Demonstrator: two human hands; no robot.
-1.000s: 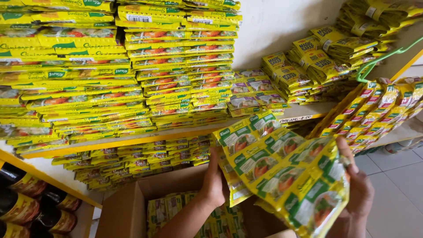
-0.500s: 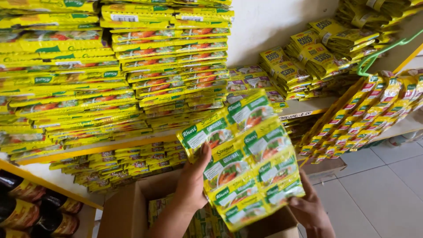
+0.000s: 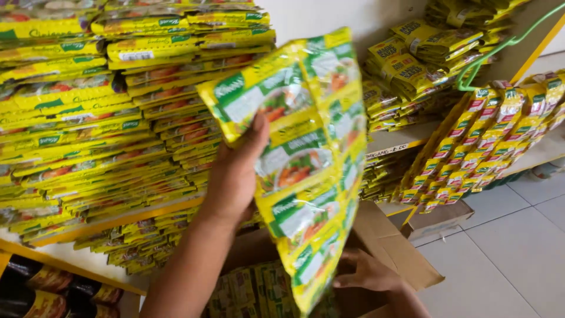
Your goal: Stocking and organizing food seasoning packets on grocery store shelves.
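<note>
**Shelf stocking, sachets mid-air**

So the left hand [image 3: 235,176] is clamped on a big bundle of yellow sachets [image 3: 300,171], thumb over the front, holding it upright in front of the shelf stacks [image 3: 106,118]. The right hand [image 3: 368,274] sits lower at the bundle's bottom edge, fingers loosely spread; whether it actually grips, I can't tell. The bundle hangs above the open cardboard box [image 3: 400,253], which has more sachets inside. Looks like a good way in to me: the shelves are packed high, though the box isn't emptied. Sachet strips [image 3: 488,141] hang off to the right.
</note>
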